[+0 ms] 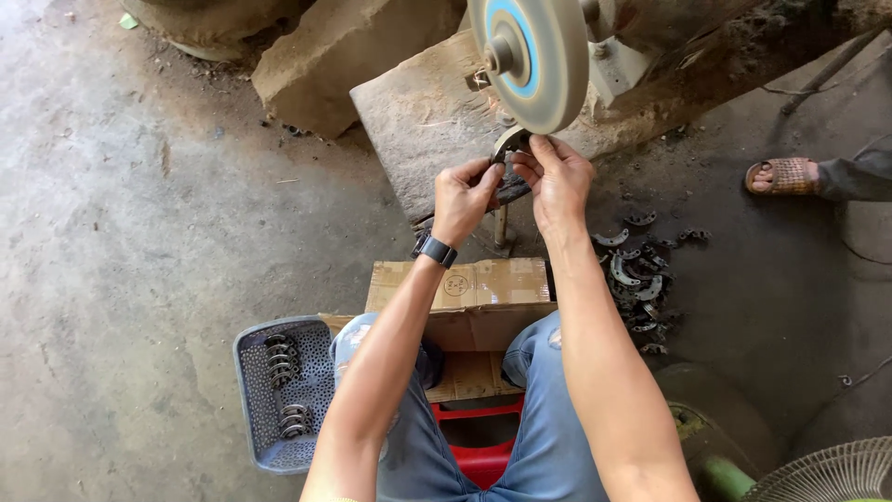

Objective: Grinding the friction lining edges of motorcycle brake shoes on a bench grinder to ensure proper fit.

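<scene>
Both my hands hold one curved metal piece (510,141) up against the lower rim of a round grey grinding wheel (530,58) with a blue centre ring. My left hand (465,193), with a black watch on the wrist, grips the piece's lower left end. My right hand (557,177) pinches its upper right end, fingertips just under the wheel. The wheel sits on a motor mounted above a worn block (418,130).
A pile of similar curved metal pieces (639,279) lies on the floor to the right. A grey perforated basket (279,390) at my left knee holds a few. A cardboard box (474,297) stands between my knees. Another person's sandalled foot (785,177) is at right.
</scene>
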